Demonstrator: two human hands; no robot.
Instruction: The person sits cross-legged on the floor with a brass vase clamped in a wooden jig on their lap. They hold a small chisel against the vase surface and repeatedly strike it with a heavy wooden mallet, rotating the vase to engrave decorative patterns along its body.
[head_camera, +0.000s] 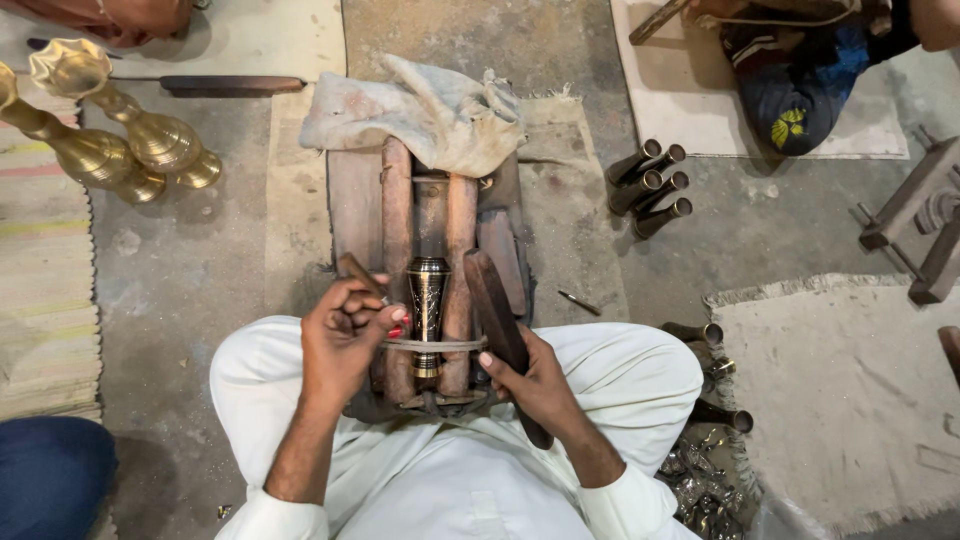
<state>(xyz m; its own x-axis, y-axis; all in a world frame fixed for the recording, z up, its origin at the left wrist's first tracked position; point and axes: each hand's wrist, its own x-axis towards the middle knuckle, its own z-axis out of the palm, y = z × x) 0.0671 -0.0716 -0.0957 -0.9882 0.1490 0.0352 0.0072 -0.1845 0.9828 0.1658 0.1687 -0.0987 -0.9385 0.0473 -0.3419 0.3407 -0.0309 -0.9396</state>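
Observation:
A dark engraved brass vase piece (428, 300) lies in a cradle of two worn wooden rollers (397, 230) on a wooden block, with a strap across it. My left hand (342, 335) is closed on a small wooden-handled tool (357, 273) whose tip is at the vase's left side. Just right of the cradle, my right hand (532, 378) grips a long dark wooden mallet (497, 310). I sit cross-legged in white trousers right behind the block.
A dirty rag (430, 110) drapes over the block's far end. Two tall brass vases (120, 140) lie at the left, several dark metal tubes (650, 185) at the right. Mats and another person's legs (800, 70) are nearby. Metal scrap (700, 490) lies by my right knee.

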